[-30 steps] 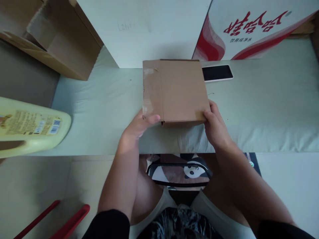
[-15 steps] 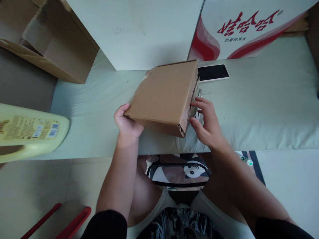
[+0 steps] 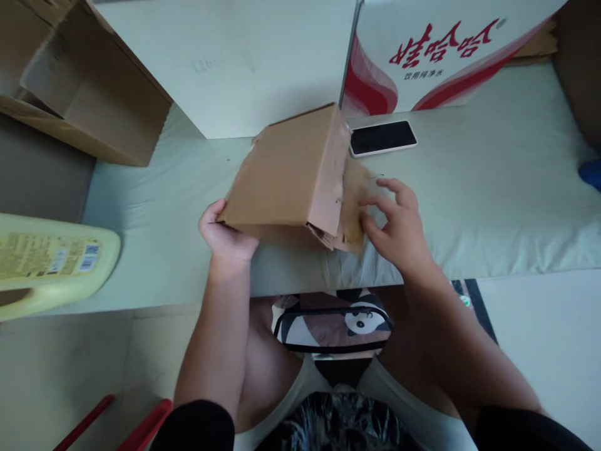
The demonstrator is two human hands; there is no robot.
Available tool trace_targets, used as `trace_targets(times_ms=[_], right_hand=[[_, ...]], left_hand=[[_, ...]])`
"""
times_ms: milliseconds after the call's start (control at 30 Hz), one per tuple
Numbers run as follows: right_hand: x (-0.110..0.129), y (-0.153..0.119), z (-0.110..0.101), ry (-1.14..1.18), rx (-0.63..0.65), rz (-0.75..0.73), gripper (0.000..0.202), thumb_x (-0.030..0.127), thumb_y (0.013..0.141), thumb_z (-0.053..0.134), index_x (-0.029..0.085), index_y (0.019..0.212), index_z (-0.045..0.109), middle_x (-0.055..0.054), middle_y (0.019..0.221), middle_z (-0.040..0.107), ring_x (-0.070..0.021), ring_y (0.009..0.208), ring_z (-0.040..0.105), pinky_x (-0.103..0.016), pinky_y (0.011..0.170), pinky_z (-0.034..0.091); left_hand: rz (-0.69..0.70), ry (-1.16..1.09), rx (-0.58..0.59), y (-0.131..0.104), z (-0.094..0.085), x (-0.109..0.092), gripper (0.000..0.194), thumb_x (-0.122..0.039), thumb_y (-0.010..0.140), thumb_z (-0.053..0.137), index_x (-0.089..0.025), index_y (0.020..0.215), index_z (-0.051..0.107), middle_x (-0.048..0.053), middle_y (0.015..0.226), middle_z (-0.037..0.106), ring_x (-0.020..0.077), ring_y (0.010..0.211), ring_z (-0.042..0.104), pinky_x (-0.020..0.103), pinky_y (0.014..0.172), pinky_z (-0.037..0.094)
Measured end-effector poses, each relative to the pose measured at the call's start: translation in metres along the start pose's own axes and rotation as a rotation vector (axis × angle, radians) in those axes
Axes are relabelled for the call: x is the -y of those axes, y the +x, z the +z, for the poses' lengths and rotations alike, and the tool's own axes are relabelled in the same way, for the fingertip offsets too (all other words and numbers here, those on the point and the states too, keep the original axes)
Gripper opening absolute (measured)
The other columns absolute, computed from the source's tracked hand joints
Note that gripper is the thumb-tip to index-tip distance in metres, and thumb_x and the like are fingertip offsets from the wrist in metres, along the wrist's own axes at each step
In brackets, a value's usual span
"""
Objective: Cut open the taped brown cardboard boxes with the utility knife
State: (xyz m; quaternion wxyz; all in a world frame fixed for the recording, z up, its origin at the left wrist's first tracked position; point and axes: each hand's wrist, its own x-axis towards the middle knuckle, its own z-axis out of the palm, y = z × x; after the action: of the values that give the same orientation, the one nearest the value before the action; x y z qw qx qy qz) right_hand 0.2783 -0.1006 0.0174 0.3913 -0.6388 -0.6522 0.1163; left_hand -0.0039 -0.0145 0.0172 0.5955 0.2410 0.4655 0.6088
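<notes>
A brown cardboard box is tilted above the cloth-covered surface. My left hand is closed around its near left corner, thumb on top and the other fingers underneath. On the right side, a flap with torn edges stands out from the box. My right hand is at the flap's outer edge, thumb and index finger pinching it while other fingers are raised. What is inside the box is hidden from this angle.
A phone lies behind the box, before a white and red carton. An open cardboard carton and a pale yellow jug stand at left. A panda-patterned item lies below the surface's front edge.
The right-side flap has swung outward from the box, with my right hand at its edge. The box appears further left in view as the camera turned slightly.
</notes>
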Motion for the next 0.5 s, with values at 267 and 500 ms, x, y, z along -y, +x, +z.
trace_targets(times_ms=[267,500], right_hand=[[0.02,-0.002,-0.006,0.313,0.426,-0.049,0.06,0.045,0.086,0.068,0.024,0.141,0.057,-0.015,0.142,0.067,-0.0412,0.139,0.057,-0.066,0.118,0.045],[0.016,-0.013,0.006,0.571,0.238,0.193,0.078,0.059,0.079,0.081,0.024,0.143,0.052,-0.014,0.129,0.072,-0.0332,0.118,0.071,-0.054,0.106,0.058]], left_hand=[[0.021,0.002,0.022,-0.009,0.011,0.002,0.03,-0.048,0.073,0.064,-0.02,0.081,0.067,0.008,0.094,0.075,0.0264,0.103,0.071,0.034,0.09,0.058],[0.139,0.103,-0.108,-0.005,0.017,0.014,0.039,-0.059,0.079,0.072,-0.022,0.094,0.07,0.004,0.099,0.076,0.0228,0.105,0.071,0.029,0.087,0.057]])
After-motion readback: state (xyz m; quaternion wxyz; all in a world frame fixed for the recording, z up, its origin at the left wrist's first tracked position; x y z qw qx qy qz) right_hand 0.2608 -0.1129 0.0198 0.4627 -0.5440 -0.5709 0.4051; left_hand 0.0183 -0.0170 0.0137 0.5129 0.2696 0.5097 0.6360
